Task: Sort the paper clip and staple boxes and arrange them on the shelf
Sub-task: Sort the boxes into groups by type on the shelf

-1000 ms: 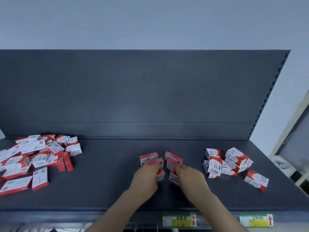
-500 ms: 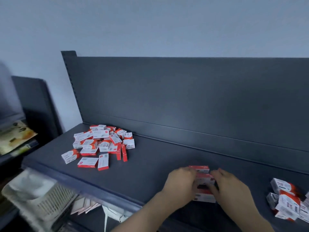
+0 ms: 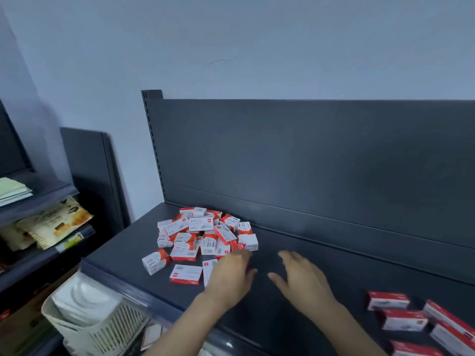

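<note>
While left hand [image 3: 231,276] reaches the box pile [image 3: 203,235], right hand [image 3: 303,278] hovers spread.

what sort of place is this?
Probably a shop's stationery aisle: a metal display shelf with a slotted upright, a pile of red-and-white boxes on it, packaged goods on the neighbouring rack.

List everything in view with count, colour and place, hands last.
shelf: one, dark grey, centre
back panel: one, dark grey, upright behind the shelf
loose box pile: many, uncounted, red and white, shelf's left end
lined-up boxes: at least five, red and white, shelf's right, cut off
basket: one, white, below the shelf's left corner
neighbouring shelf: one, dark, far left
packets: a few, yellowish, on the neighbouring shelf
sheets: one stack, pale green, above the packets
wall: one, pale blue-grey, behind
left hand: one, at pile's near edge, grip unclear
right hand: one, fingers spread, over bare shelf
</note>
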`<move>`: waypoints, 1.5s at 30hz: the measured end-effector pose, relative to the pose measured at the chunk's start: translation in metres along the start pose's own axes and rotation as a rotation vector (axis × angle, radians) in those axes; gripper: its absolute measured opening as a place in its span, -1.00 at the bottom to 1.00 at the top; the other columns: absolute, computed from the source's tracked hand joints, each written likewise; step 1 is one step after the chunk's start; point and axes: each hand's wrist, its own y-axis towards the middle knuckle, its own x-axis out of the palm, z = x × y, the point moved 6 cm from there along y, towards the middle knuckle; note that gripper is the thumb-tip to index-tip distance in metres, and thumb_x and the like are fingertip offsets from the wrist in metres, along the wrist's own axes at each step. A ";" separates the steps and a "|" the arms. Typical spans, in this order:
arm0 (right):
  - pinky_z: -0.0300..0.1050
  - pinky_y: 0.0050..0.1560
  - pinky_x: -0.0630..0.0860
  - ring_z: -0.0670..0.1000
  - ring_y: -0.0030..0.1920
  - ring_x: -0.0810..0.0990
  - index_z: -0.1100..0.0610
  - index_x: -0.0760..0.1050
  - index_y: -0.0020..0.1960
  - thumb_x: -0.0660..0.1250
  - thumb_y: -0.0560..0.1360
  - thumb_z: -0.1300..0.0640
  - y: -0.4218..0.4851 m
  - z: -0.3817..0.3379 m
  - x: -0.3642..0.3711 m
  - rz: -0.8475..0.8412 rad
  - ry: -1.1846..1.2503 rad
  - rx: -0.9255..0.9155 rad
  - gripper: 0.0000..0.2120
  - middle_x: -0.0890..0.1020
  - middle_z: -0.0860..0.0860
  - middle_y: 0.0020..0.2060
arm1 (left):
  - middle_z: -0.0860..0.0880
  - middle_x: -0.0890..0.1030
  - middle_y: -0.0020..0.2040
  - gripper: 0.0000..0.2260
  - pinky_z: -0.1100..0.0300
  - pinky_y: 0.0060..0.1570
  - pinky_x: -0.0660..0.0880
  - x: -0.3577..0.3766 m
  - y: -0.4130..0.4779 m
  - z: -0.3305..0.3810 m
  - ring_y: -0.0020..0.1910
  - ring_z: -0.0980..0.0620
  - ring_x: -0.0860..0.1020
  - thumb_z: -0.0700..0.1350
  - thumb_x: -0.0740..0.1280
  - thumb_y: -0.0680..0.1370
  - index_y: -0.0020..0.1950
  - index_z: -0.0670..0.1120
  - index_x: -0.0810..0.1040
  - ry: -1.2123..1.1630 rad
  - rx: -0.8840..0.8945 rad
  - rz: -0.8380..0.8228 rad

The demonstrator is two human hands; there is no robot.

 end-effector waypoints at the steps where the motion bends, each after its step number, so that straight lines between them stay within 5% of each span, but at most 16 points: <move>1: -0.12 0.12 0.45 0.01 0.23 0.48 0.10 0.31 0.31 0.18 0.54 -0.14 0.011 -0.011 0.006 -0.003 0.011 0.012 -0.55 0.49 0.01 0.22 | -0.04 0.58 0.14 -0.77 0.17 0.02 0.48 -0.004 0.003 -0.015 0.09 -0.01 0.55 -0.03 0.25 0.55 0.16 -0.07 0.51 -0.002 -0.007 0.006; 6: -0.14 -0.01 0.46 0.04 0.13 0.53 0.14 0.32 0.25 0.21 0.51 -0.18 0.051 -0.054 0.030 -0.034 0.036 0.113 -0.52 0.51 0.05 0.16 | -0.03 0.54 0.24 -0.70 0.20 0.06 0.47 -0.022 0.021 -0.087 0.17 0.00 0.52 -0.03 0.25 0.56 0.27 -0.05 0.44 0.010 -0.078 0.024; 14: -0.12 0.04 0.50 0.05 0.16 0.52 0.18 0.22 0.34 0.25 0.48 -0.21 0.078 -0.069 0.059 -0.092 0.003 0.247 -0.39 0.47 0.09 0.22 | -0.03 0.57 0.17 -0.72 0.16 -0.03 0.52 -0.036 0.032 -0.148 0.09 -0.02 0.55 0.00 0.25 0.55 0.22 -0.05 0.47 -0.010 -0.160 0.020; 17: -0.11 0.00 0.50 0.06 0.13 0.54 0.18 0.24 0.31 0.28 0.45 -0.23 0.082 -0.068 0.067 -0.117 -0.007 0.271 -0.37 0.49 0.10 0.20 | 0.02 0.59 0.06 -0.70 0.21 -0.10 0.49 -0.030 0.024 -0.139 -0.01 0.05 0.54 0.16 0.27 0.51 0.08 -0.02 0.51 -0.024 -0.081 -0.068; 21: -0.12 -0.03 0.49 0.07 0.12 0.55 0.18 0.24 0.29 0.29 0.46 -0.20 0.084 -0.066 0.071 -0.128 -0.033 0.285 -0.40 0.51 0.10 0.19 | 0.05 0.55 0.13 -0.51 0.31 -0.11 0.35 -0.017 0.010 -0.114 0.06 0.09 0.50 0.28 0.33 0.40 0.22 0.05 0.47 0.005 0.038 -0.195; 25: -0.13 -0.08 0.48 0.07 0.08 0.57 0.18 0.28 0.25 0.24 0.52 -0.09 0.086 -0.062 0.073 -0.128 -0.051 0.299 -0.55 0.54 0.10 0.15 | 0.04 0.42 0.35 -0.16 0.18 0.24 0.33 -0.004 0.010 -0.103 0.29 0.03 0.39 0.43 0.32 0.27 0.40 -0.01 0.28 0.137 -0.004 -0.248; 29: -0.12 -0.06 0.48 0.08 0.09 0.56 0.17 0.33 0.24 0.22 0.54 -0.01 0.082 -0.058 0.071 -0.144 -0.064 0.293 -0.64 0.53 0.11 0.15 | -0.01 0.31 0.43 -0.02 0.10 0.35 0.26 0.009 0.011 -0.099 0.37 -0.01 0.31 0.45 0.33 0.23 0.47 -0.07 0.14 0.227 -0.018 -0.346; 36: -0.06 -0.02 0.46 0.14 0.11 0.54 0.20 0.37 0.25 0.24 0.54 0.00 0.067 -0.050 0.069 -0.160 0.048 0.316 -0.63 0.54 0.15 0.15 | 0.01 0.33 0.42 -0.14 0.21 0.28 0.35 0.023 0.017 -0.089 0.34 0.05 0.36 0.37 0.36 0.28 0.44 -0.05 0.23 0.160 -0.020 -0.349; 40: -0.06 -0.02 0.44 0.21 0.09 0.54 0.21 0.41 0.20 0.25 0.50 -0.07 0.057 -0.035 0.049 -0.120 0.178 0.362 -0.58 0.55 0.20 0.12 | 0.04 0.48 0.23 -0.28 0.29 -0.03 0.41 0.007 0.028 -0.068 0.13 0.09 0.48 0.36 0.36 0.29 0.31 -0.03 0.35 0.077 -0.024 -0.203; 45: -0.08 -0.06 0.41 0.22 0.09 0.53 0.24 0.42 0.10 0.27 0.48 -0.02 0.037 0.015 -0.009 -0.020 0.178 0.407 -0.64 0.57 0.21 0.08 | 0.00 0.55 0.14 -0.34 0.23 0.01 0.48 0.003 0.047 -0.017 0.09 0.03 0.52 0.32 0.41 0.28 0.21 -0.06 0.43 -0.050 -0.006 -0.147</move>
